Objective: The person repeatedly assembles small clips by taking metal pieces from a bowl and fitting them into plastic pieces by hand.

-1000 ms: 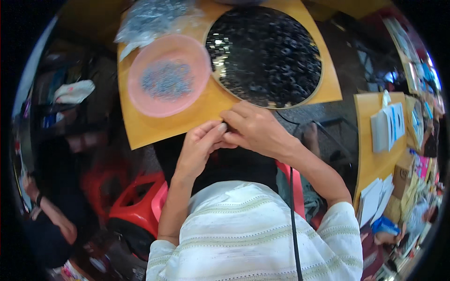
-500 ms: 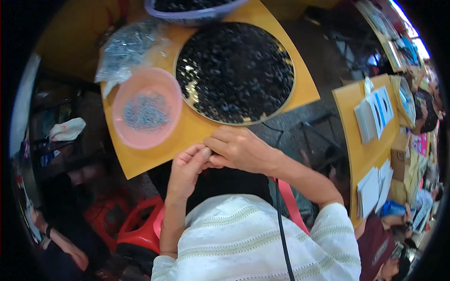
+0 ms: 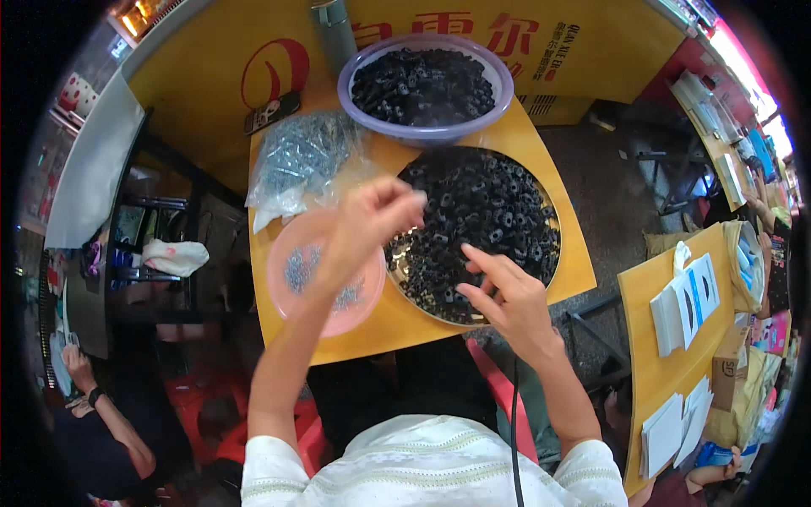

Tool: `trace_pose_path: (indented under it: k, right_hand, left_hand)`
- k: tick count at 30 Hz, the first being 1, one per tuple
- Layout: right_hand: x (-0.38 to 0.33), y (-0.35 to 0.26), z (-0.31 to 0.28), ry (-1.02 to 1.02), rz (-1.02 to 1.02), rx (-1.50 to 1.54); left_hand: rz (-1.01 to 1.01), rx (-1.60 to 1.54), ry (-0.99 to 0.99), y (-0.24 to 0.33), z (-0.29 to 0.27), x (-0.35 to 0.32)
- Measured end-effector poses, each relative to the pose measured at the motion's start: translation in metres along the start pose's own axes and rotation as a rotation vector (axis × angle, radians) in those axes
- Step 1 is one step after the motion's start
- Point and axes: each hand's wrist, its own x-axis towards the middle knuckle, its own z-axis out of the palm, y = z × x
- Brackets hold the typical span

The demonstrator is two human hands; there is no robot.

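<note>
Broadly, a yellow table [image 3: 541,160] fills the middle of the view, and on it sits a wide round metal tray [image 3: 405,269] heaped with small black ring-shaped parts [image 3: 490,203]. Behind the tray, touching its far rim, stands a lilac plastic bowl [image 3: 355,72] holding more of the same black pieces. To the left of the tray lies a clear plastic bag [image 3: 304,156] of small silvery parts, and just in front of that bag rests a pink shallow dish [image 3: 291,253] with a scatter of silvery bits in it.

The left hand [image 3: 367,224] hovers above the gap between dish and tray, fingertips drawn together toward the thumb as if pinching; whether anything sits in that pinch cannot be made out. The right hand [image 3: 507,296] lies over the near edge of the tray, fingers spread and extended, tips touching the black parts, clamped on nothing.

At the right stands a second yellow table [image 3: 676,380] with stacks of white cards [image 3: 684,304].
</note>
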Motion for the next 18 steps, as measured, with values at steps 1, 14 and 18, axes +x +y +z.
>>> trace_pose_path:
  k: [1, 14, 18]
  right_hand:
    - [-0.002, 0.003, -0.004, 0.007, 0.021, 0.015]
    - [0.012, 0.033, -0.028, 0.18, 0.114, -0.105]
    - [0.05, 0.048, -0.03, 0.243, 0.015, -0.255]
  left_hand:
    - [0.087, 0.102, 0.037, 0.003, -0.012, 0.03]
    - [0.553, 0.712, 0.276, 0.041, -0.029, 0.157]
    - [0.302, 0.317, 0.073, 0.025, 0.006, 0.072]
